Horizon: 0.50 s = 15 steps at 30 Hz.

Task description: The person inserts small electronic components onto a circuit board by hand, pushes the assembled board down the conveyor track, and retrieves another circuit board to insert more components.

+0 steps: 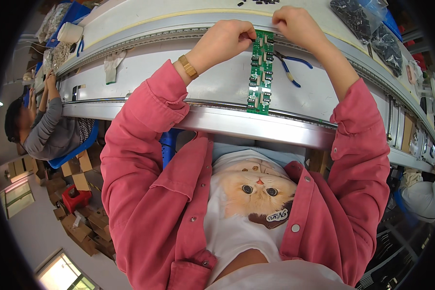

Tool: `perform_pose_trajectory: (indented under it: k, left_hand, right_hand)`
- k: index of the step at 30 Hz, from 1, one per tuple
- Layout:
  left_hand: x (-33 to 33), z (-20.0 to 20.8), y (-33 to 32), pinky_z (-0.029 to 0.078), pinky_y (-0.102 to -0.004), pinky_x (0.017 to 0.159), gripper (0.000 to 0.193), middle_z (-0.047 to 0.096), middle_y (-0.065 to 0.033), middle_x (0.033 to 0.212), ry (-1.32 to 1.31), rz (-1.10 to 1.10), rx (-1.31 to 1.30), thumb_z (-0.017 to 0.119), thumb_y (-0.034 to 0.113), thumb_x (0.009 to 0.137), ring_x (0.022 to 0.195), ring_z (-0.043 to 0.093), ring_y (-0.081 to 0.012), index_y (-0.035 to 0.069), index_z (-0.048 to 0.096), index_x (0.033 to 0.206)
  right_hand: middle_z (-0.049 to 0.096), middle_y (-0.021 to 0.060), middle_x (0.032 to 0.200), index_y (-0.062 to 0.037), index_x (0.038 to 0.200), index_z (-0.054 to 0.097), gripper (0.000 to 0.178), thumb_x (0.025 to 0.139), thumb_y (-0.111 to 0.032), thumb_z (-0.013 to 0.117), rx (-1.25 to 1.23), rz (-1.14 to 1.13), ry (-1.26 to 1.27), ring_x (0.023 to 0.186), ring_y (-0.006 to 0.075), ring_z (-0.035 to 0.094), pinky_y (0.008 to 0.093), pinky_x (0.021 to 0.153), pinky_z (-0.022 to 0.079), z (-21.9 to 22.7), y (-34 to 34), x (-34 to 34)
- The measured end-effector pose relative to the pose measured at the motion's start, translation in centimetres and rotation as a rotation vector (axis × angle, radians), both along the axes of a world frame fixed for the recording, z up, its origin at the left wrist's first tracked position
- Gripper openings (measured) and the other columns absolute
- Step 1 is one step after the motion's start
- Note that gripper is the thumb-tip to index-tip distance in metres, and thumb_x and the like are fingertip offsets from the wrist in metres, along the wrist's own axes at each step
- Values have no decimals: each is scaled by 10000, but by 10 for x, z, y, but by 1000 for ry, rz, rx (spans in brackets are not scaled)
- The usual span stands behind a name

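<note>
A long green circuit board [260, 72] lies across the conveyor between its two metal rails, with small black components and pale connectors along both sides. My left hand [227, 39] is at the board's far left corner, thumb and fingertips pinched together. Something small and dark shows at those fingertips, too small to name. Just beyond the board's far right corner, over the far rail, my right hand [297, 26] has its fingers curled together; whatever they hold is hidden. Blue-handled pliers [290, 67] rest on the conveyor surface, right of the board.
The near rail [256, 126] runs in front of me. Loose black parts [258, 2] are scattered on the far ledge. Bags of black parts [372, 29] sit at the far right. A white glove [113, 66] lies leftward on the conveyor. Another person [48, 121] sits at the far left.
</note>
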<state>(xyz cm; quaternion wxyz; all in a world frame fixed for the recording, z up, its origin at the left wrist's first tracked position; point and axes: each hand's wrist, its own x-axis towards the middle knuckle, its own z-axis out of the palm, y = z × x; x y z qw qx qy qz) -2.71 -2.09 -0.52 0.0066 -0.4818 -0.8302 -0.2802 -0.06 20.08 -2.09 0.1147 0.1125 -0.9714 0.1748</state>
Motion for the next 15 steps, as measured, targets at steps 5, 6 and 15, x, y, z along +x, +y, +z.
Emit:
perform_pose_trajectory:
  k: [5, 6, 15]
  left_hand:
    - [1, 0, 5, 492, -252, 644, 94, 675, -47, 811, -14, -37, 33, 635, 31, 776, 694, 611, -154, 25, 665, 866]
    - [1, 1, 8, 495, -253, 652, 93, 675, -47, 815, -13, -49, 36, 636, 30, 775, 703, 615, -155, 25, 664, 863]
    - [0, -3, 6, 487, -268, 632, 93, 669, -46, 799, 75, -60, 29, 643, 32, 765, 670, 604, -173, 35, 665, 855]
  right_hand:
    - [636, 166, 814, -22, 779, 642, 124, 743, -66, 531, 26, -112, 126, 763, 366, 587, 416, 722, 479, -40, 45, -60]
    - [633, 166, 808, -24, 777, 641, 124, 742, -68, 531, 53, -140, 163, 763, 367, 586, 416, 718, 480, -47, 55, -67]
    - [619, 161, 824, -36, 744, 627, 114, 749, -103, 534, 97, -357, -29, 775, 365, 579, 408, 714, 479, -5, 14, -48]
